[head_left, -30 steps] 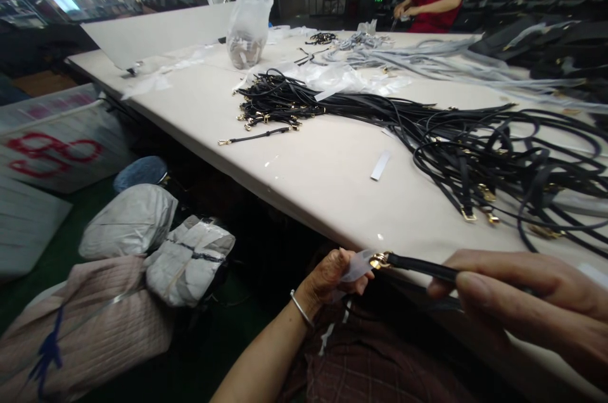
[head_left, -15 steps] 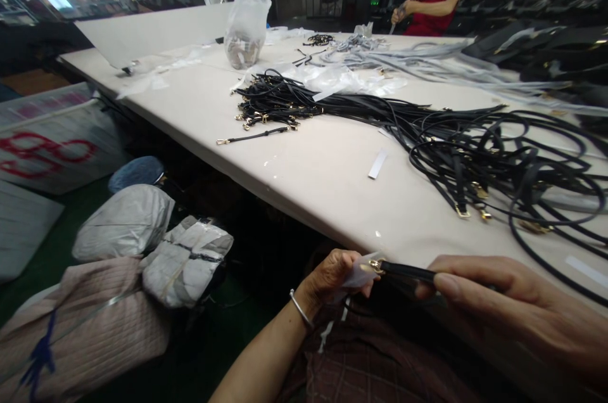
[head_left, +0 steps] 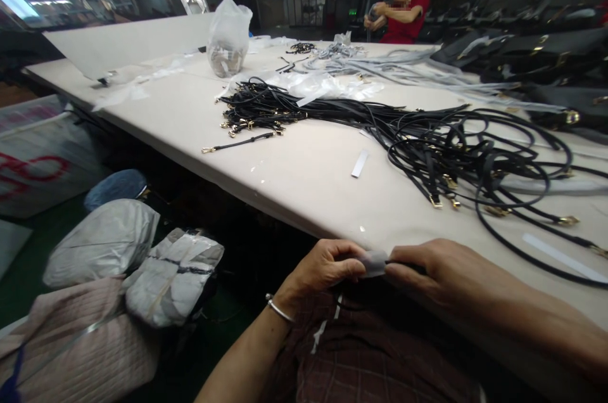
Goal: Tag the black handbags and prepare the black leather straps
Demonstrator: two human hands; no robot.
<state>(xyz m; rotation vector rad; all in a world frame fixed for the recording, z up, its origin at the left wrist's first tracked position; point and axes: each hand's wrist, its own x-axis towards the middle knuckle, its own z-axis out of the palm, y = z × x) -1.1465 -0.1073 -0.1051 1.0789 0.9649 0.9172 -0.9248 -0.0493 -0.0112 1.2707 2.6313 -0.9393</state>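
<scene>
Just off the table's near edge, my left hand (head_left: 330, 265) pinches a whitish translucent wrapping piece (head_left: 375, 263) between thumb and fingers. My right hand (head_left: 439, 268) is closed on a thin black strap (head_left: 407, 266) whose end runs into that wrapping. The strap's gold metal end is now hidden, and the two hands are close together. Beyond them on the table lies a large heap of black straps (head_left: 427, 143) with gold buckles and clasps. One short black strap (head_left: 242, 142) lies apart at the heap's left.
White strips lie on the pale table (head_left: 304, 168), one strip (head_left: 360, 163) near the middle. A plastic bag (head_left: 228, 38) stands at the back, near grey wrapped straps (head_left: 380, 67). Bundles (head_left: 175, 276) are on the floor at left. A person in red (head_left: 406, 16) works across the table.
My right hand has moved the strap's end toward my left hand. The gold clasp, visible before, is now covered by the wrapping. The view has shifted slightly right.
</scene>
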